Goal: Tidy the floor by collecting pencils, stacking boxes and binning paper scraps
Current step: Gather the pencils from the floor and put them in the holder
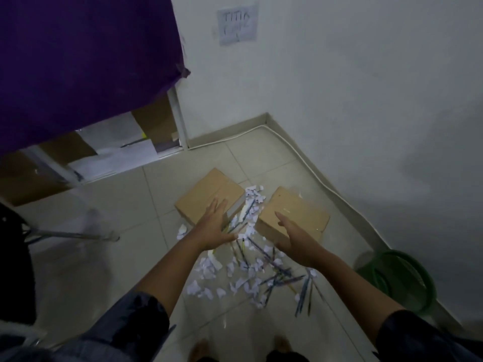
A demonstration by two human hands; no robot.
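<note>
Two brown cardboard boxes lie on the tiled floor: the left box [209,194] and the right box [295,212]. Between and in front of them lie several white paper scraps [209,267] and several pencils [282,278] in a loose heap. My left hand [213,226] reaches out with straight fingers over the near edge of the left box, holding nothing. My right hand [295,240] is stretched forward, fingers straight, in front of the right box, also holding nothing.
A green bin [402,280] stands by the wall at the right. A purple cloth [78,61] hangs over a shelf with papers at the left. A white cable [326,184] runs along the skirting. A dark chair [15,257] stands at the far left.
</note>
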